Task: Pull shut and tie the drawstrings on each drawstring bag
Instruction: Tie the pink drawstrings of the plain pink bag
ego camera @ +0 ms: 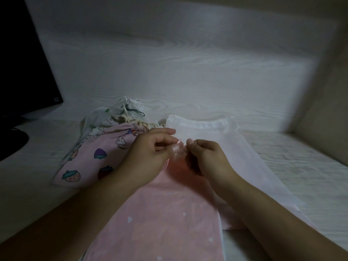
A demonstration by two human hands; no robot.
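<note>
**Working the pink drawstring at the neck of the plain pink bag**

Pinching going on with both hands right at the gathered top of the pale pink bag point(160, 221), which lies flat on the white wood-grain surface point(301, 166) with its body running toward the camera. It has a few small white heart shapes on it.

The left hand point(150, 153) has its fingers curled in, thumb and fingertips closed on the thin pink drawstring point(178, 141). The right hand point(205, 157) is curled the same way, just beside the left, pinching the bunched fabric or the cord at the neck (can't really tell which, it's dim and a bit blurry there). The two hands nearly touch over the bag's mouth.

Under and to the right of the pink bag is a sheer white bag point(216, 132), its ruffled top edge spread wide and not drawn in.

To the left there's a pile of other bags: a pink one printed with strawberries point(90, 164) on top, and a white printed one point(105, 117) behind it, with cream and white cords knotted at their tops.

Far left, a dark monitor point(22, 63) stands on the surface.
</note>
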